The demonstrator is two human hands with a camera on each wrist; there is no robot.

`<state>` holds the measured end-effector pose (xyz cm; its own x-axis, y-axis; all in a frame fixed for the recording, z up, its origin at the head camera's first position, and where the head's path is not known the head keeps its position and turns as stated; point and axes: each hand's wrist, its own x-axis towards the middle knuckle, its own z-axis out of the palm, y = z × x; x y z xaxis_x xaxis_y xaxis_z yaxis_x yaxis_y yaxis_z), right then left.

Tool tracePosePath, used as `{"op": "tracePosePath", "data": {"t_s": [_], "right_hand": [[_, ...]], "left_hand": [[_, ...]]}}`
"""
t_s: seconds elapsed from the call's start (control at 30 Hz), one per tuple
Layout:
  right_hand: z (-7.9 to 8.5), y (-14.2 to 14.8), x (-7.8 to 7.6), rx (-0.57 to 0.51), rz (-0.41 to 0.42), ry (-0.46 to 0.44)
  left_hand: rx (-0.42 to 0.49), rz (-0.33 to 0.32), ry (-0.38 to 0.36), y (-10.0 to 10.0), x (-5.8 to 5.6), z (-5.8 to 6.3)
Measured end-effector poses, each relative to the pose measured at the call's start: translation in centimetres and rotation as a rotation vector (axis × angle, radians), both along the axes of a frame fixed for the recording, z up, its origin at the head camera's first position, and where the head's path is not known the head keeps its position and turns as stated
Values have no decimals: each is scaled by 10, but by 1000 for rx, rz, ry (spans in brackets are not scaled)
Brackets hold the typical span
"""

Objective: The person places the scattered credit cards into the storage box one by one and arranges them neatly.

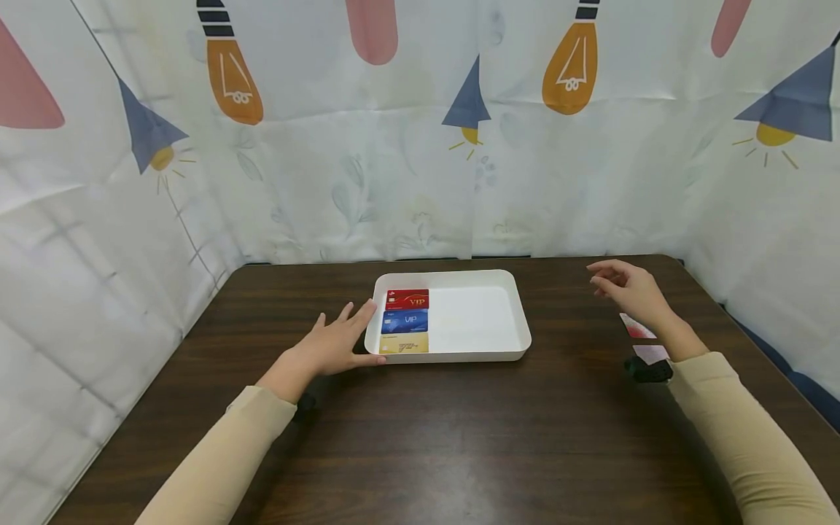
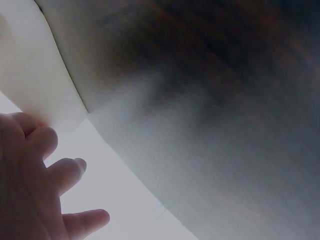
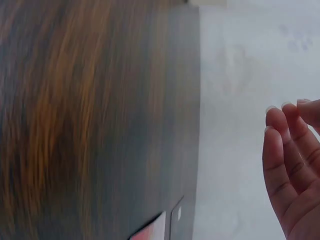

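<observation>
One white rectangular tray [image 1: 475,321] holds three cards in a column along its nine o'clock side: a red VIP card [image 1: 407,300], a blue VIP card [image 1: 405,321] and a gold card [image 1: 403,343]. The left hand [image 1: 335,346], fingers spread and grasping nothing, touches the tray's eight-to-nine o'clock edge. Toward three o'clock, the right hand [image 1: 626,288] hangs empty, fingers loosely bent; nearby, a red-and-white card [image 1: 636,328] and a pale pink card [image 1: 650,354] lie on the dark wood-grain table [image 1: 426,437].
</observation>
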<state>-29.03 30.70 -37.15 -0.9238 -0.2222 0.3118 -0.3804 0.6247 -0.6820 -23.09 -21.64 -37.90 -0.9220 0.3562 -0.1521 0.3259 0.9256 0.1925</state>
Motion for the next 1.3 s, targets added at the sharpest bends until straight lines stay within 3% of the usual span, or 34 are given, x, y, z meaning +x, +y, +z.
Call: {"op": "tracePosePath", "data": {"t_s": [0.77, 1.3], "right_hand": [[-16, 67, -19, 106, -236, -119], [-27, 91, -31, 255, -230, -292]], "left_hand": [[-2, -1, -4, -1, -3, -3], [7, 2, 2, -1, -1, -2]]}}
